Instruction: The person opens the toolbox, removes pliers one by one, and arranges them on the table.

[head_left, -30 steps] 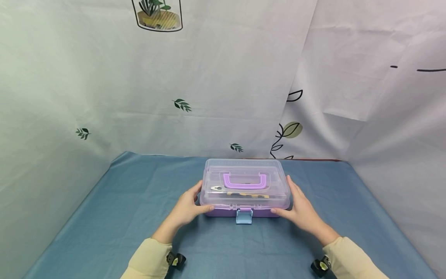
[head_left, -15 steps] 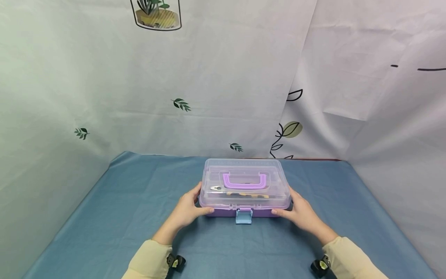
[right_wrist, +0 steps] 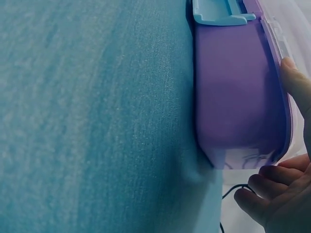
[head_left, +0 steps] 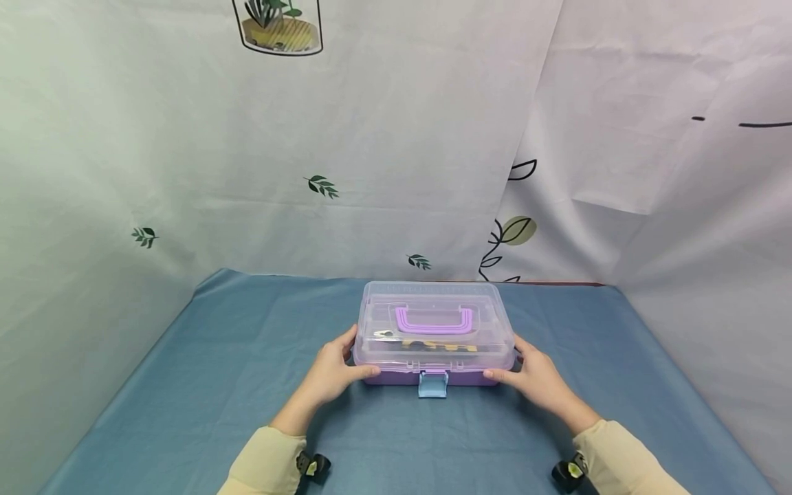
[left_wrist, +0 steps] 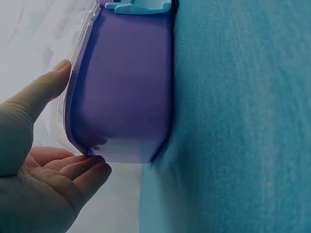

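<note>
- Blue cloth covers the bench [head_left: 204, 385], with pale leaf-printed fabric [head_left: 396, 124] behind.
- On the cloth, around the middle and towards the far edge, sits a rectangular purple plastic box [head_left: 396, 379] with a translucent lid [head_left: 433, 358] down.
- Its long axis runs left to right; the front faces the person.
- From that front, a light-blue plastic latch [head_left: 432, 386] tips outward, apparently unfastened; a purple plastic handle [head_left: 434, 330] lies folded flat along the same axis.
- Left hand [head_left: 334, 366]: grip grasping the box's front-left corner, thumb on the rim, fingers at the side.
- Right hand [head_left: 537, 382]: grip grasping the opposite corner likewise.
- Such matched holds probably steady the box evenly and square to the person.
</note>
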Tool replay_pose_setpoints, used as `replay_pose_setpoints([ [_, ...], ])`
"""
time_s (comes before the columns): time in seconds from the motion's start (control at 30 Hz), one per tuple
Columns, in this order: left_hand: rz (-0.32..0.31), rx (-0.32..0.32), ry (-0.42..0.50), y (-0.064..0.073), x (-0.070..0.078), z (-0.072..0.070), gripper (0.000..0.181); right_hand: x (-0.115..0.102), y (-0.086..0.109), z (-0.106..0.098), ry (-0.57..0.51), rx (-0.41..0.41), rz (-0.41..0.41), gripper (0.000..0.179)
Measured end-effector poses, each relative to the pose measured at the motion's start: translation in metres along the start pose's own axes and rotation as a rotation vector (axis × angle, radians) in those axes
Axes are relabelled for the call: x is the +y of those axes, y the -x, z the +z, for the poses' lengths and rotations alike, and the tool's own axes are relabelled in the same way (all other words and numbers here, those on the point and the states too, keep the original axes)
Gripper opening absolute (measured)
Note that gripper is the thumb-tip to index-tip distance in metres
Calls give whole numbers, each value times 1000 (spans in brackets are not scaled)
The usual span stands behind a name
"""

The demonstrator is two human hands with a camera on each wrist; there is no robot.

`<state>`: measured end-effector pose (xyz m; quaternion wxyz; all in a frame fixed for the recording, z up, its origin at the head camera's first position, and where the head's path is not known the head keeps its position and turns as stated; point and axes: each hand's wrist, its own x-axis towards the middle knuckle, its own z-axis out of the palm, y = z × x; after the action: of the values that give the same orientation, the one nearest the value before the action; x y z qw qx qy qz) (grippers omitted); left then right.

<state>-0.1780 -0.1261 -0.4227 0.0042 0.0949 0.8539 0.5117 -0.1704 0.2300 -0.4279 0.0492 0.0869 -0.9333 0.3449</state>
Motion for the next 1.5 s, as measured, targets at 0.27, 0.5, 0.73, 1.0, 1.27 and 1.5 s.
replay_pose_setpoints([
  [0.27, 17, 11, 8, -1, -2, -1, 93, -2, 0, -2, -3, 22, -18, 91],
  [0.5, 41, 24, 30, -2, 1, -3, 89, -4, 1, -4, -3, 64, -57, 87],
  [0.73, 108, 73, 44, -2, 2, -4, 85, -6, -1, -7, -17, 101, -101, 83],
  [1.0, 146, 127, 69, -3, 3, -4, 78, -1, -3, -11, -44, 113, -199, 76],
  [1.27, 164, 181, 75, -4, 3, -2, 77, 4, -1, -15, -1, 148, -285, 75],
  [1.5, 165, 222, 108, -7, 6, 0, 75, 4, -5, -13, -13, 229, -311, 69],
])
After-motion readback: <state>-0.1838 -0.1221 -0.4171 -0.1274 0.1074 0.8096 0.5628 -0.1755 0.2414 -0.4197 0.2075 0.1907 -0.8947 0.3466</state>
